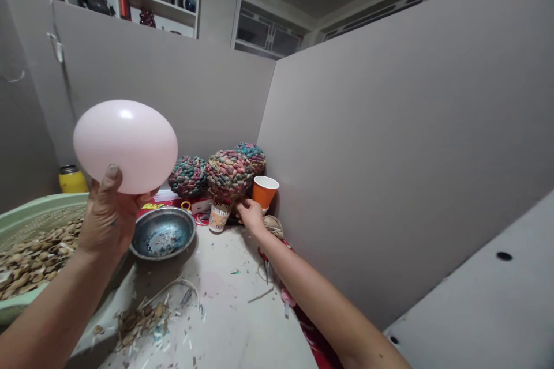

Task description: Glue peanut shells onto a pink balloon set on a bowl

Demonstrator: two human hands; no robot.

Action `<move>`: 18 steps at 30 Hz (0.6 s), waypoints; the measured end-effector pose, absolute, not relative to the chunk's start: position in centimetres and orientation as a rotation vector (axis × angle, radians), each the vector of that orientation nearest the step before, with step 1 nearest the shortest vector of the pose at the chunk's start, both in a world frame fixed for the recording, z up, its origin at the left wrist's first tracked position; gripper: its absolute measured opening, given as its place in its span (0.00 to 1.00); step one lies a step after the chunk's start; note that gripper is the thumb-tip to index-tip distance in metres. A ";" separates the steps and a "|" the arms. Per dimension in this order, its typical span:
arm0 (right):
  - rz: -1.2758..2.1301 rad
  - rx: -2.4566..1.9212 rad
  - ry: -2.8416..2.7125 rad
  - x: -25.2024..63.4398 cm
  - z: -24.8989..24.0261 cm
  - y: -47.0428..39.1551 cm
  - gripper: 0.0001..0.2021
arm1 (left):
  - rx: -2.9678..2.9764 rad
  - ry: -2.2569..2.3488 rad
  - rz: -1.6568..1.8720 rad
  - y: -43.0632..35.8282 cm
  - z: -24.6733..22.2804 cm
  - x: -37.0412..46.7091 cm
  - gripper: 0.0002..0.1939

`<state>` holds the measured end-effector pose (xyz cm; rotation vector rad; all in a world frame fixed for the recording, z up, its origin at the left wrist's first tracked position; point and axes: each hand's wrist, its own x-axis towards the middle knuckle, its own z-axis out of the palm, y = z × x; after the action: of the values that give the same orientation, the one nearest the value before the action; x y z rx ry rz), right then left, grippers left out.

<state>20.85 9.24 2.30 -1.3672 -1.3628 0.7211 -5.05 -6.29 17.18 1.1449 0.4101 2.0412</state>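
My left hand (110,207) holds up a pale pink inflated balloon (125,144) from below, thumb on its near side. My right hand (251,214) reaches to the back of the table, its fingers bent beside a patterned paper cup (219,216). What those fingers grip, if anything, is too small to make out. On that cup rests a multicoloured ball covered in shell-like pieces (229,174). Two similar balls, one at left (188,176) and one behind (251,155), are close by. An orange paper cup (265,191) stands just beyond my right hand.
A metal bowl (163,233) sits left of centre, beside a green basket (47,203) of shells. A yellow jar (73,180) is behind the basket. Twine (273,226) lies under my right forearm's far side. Shell scraps (142,320) litter the white table (242,323); grey panels rise behind and right.
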 end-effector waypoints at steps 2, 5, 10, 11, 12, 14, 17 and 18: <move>0.627 -1.327 -1.387 21.0 2.5 7.6 0.10 | 1.170 0.397 2.049 -6.3 17.4 -5.0 0.30; 0.550 -1.222 -1.526 19.8 2.6 4.3 0.14 | 1.205 0.374 2.052 -6.2 17.5 -5.0 0.28; 0.577 -1.066 -1.984 15.5 2.0 0.2 0.22 | 1.182 0.406 2.042 -6.3 17.3 -5.2 0.29; 0.535 -1.079 -2.108 14.8 2.0 -0.1 0.26 | 1.179 0.412 2.040 -6.4 17.3 -5.2 0.30; 0.483 -1.106 -2.221 14.3 2.0 -0.3 0.28 | 1.179 0.418 2.041 -6.5 17.3 -5.2 0.30; 0.398 -1.155 -2.363 13.6 2.2 -0.4 0.27 | 1.182 0.423 2.047 -6.7 17.4 -5.2 0.30; 0.354 -1.178 -2.406 13.3 2.6 -0.3 0.21 | 1.155 0.428 2.043 -6.7 17.2 -5.1 0.29; 0.340 -1.177 -2.421 13.3 2.8 -0.4 0.20 | 1.135 0.431 2.037 -6.6 17.1 -5.0 0.29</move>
<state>13.33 -0.36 2.82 -1.1771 -2.4212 0.3398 -5.04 -6.58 17.09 1.1350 0.4306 2.0373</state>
